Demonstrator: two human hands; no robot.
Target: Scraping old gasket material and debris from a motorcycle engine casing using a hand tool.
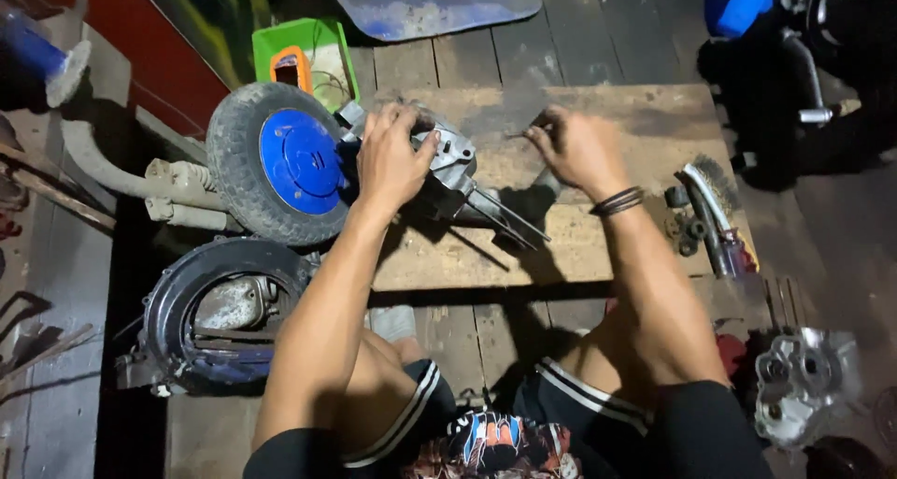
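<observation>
Left hand (pixel 391 161) clamps the metal engine casing (pixel 448 166) steady on the wooden board (pixel 607 124); right hand (pixel 577 147) pinches a thin tool (kind unclear).

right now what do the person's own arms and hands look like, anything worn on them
Both arms are bare from the upper arm down, with no sleeves in view, and both hands are gloveless. The left hand carries nothing on hand or wrist. The right hand has a stack of thin dark bands around its wrist. No rings, watch or markings can be made out.
</observation>
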